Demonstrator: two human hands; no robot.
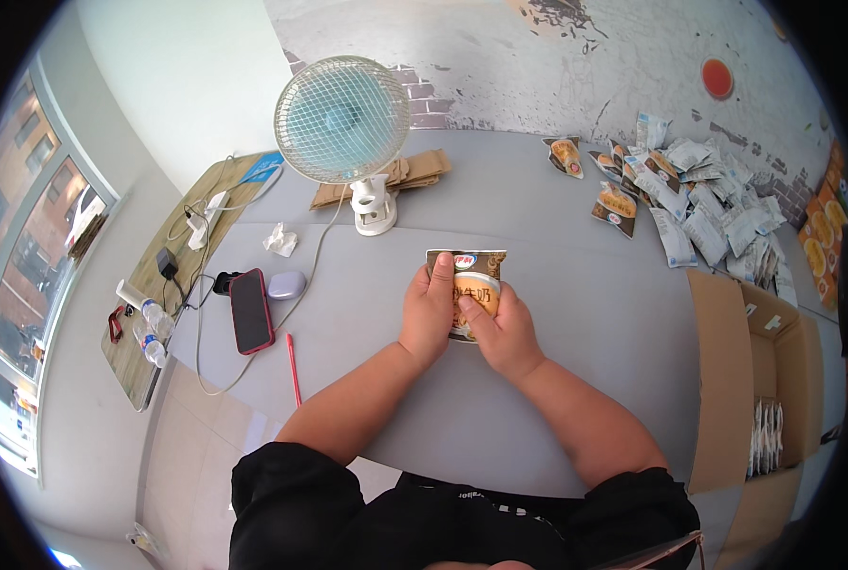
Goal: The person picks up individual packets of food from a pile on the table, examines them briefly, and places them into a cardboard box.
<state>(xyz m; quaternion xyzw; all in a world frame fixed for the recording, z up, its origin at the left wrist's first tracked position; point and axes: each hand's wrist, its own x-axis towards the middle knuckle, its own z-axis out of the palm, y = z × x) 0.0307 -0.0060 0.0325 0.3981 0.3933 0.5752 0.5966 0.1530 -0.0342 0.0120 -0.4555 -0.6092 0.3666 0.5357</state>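
Observation:
Between my two hands is a brown and orange printed pouch (479, 285), held upright over the grey table (367, 313). My left hand (427, 310) grips its left edge, thumb lying across the upper front. Lower on the right side, my right hand (506, 331) clasps it with the thumb pressed on the front face. The fingers behind the pouch are hidden. To the far right lies a heap of similar pouches (709, 192), many with their white backs up. A few brown-fronted pouches (615, 208) lie at the heap's left side.
An open cardboard box (722, 385) with a row of pouches (766, 438) stands at right. A desk fan (342, 121) stands behind flat brown cardboard (424, 167). Leftward lie a phone (252, 312), an earbud case (286, 285), a red pen (294, 370), crumpled tissue (280, 240) and loose cables (214, 392).

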